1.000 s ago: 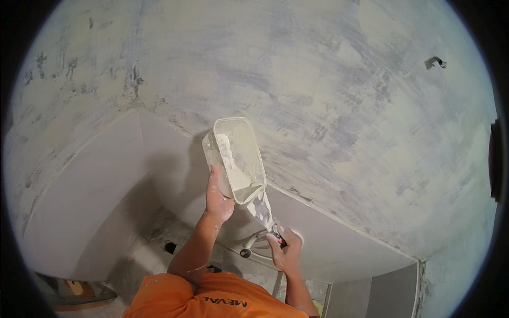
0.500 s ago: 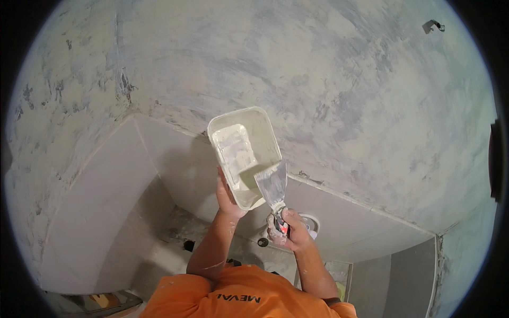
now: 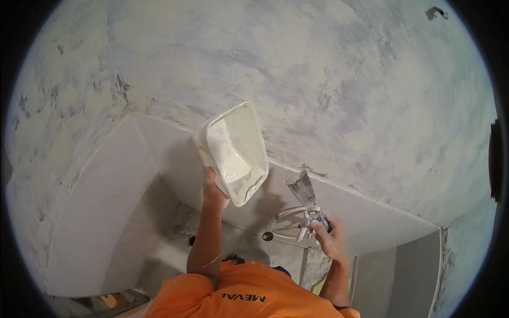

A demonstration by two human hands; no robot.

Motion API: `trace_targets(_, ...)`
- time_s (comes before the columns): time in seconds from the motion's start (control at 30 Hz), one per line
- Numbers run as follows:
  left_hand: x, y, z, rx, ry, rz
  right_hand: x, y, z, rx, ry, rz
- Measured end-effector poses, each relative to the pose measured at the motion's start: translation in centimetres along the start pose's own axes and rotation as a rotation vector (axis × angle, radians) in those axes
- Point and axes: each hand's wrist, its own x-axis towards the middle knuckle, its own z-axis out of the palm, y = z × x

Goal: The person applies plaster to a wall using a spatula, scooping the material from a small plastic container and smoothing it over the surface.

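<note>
My left hand grips a cream plastic tub by its lower left side, with some fingers hidden behind it. The tub is tilted, and pale wet filler coats its bottom and one side. To the right and a little lower, my right hand is closed around the handle of a putty knife. Its smeared metal blade points up and slightly left, apart from the tub. Something pale sticks out beside the handle under my fingers; I cannot make out what it is.
Ahead rises a wall patchily coated with filler, above a smooth light-grey band. A small metal fitting juts out at the upper right. Below my hands are a white curved frame and a round dark knob-like piece.
The putty knife has left the tub's rim and moved right and down with my right hand. My left hand has shifted slightly left and tipped the tub further.
</note>
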Motion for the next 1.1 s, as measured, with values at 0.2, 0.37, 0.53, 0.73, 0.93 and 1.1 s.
trace_targets(0.2,0.4,-0.3,-0.5,0.088,-0.197,0.014,0.6,-3.1,0.9,-0.128,0.024,-0.193)
trace_targets(0.37,0.5,-1.7,-0.2,0.046,-0.234,0.011,0.7,-2.7,2.3,-0.326,0.092,-0.254)
trace_targets(0.53,-0.2,-1.0,2.6,0.210,-0.186,0.149,0.0,-1.0,3.4,-0.279,0.040,-0.206)
trace_targets(0.73,-0.8,1.0,5.7,0.532,-0.273,0.140,-0.8,-2.5,3.6,0.019,-0.226,0.025)
trace_targets(0.93,-0.1,-0.2,4.6,0.313,-0.105,0.054,-0.4,-4.1,2.3,0.622,-0.395,0.541)
trace_targets(1.1,0.4,-1.6,4.0,0.151,-0.147,0.068,0.4,-1.0,1.4,0.947,-0.350,0.321)
